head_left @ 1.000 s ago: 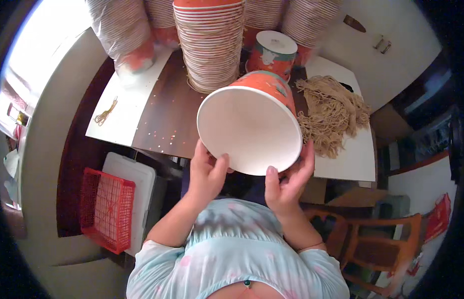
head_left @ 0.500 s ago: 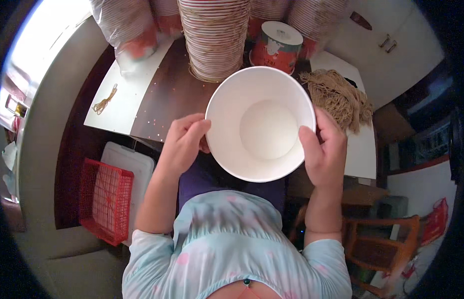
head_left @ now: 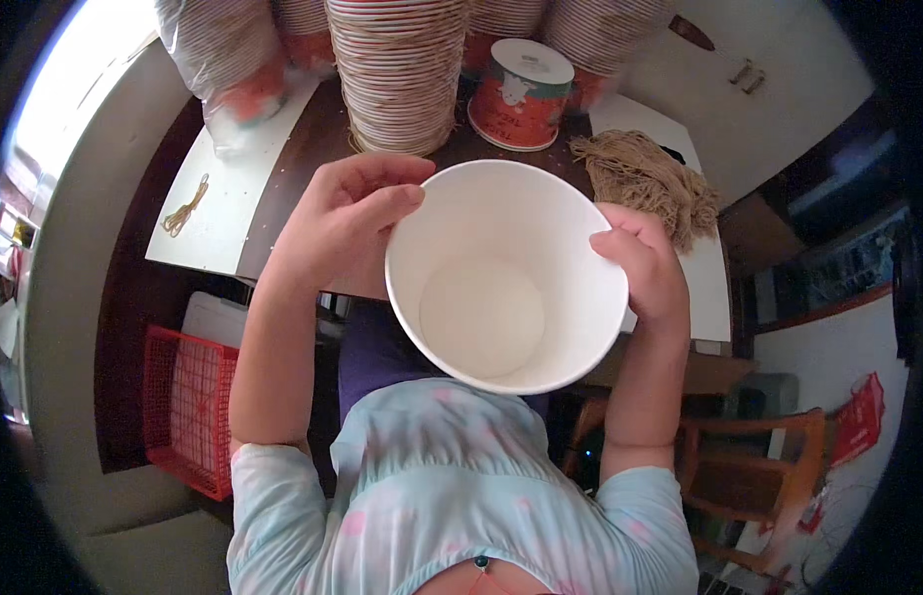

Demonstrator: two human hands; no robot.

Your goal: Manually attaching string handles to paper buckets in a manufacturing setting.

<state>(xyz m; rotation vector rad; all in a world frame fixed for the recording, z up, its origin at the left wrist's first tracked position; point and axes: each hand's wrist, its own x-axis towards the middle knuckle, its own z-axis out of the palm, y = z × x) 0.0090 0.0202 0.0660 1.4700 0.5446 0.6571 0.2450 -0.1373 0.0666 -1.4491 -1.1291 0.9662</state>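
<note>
Between my hands, in front of my body, I hold a large white paper bucket (head_left: 481, 317); its mouth faces me and its inside is bare. My left hand (head_left: 360, 210) grips the upper left of the rim, thumb near the edge and fingers bent over the far side. On the right side my right hand (head_left: 642, 260) clasps the rim, thumb on the inner edge and fingers behind the wall, mostly hidden. Beyond the bucket stands a tall stack of nested paper buckets (head_left: 400, 74), with cords around it.
A red and green bucket with a white top (head_left: 521, 99) stands beside the stack. A heap of tan cords (head_left: 648, 183) lies at the table's right, a small cord bundle (head_left: 187, 206) at its left. Plastic-wrapped bucket stacks (head_left: 224, 59) line the back. A red basket (head_left: 189, 407) sits lower left, a wooden chair (head_left: 749, 451) lower right.
The bucket has come slightly nearer my body and turned, its base now showing toward the lower left. My left hand has moved up along the rim. The whole view has shifted a little.
</note>
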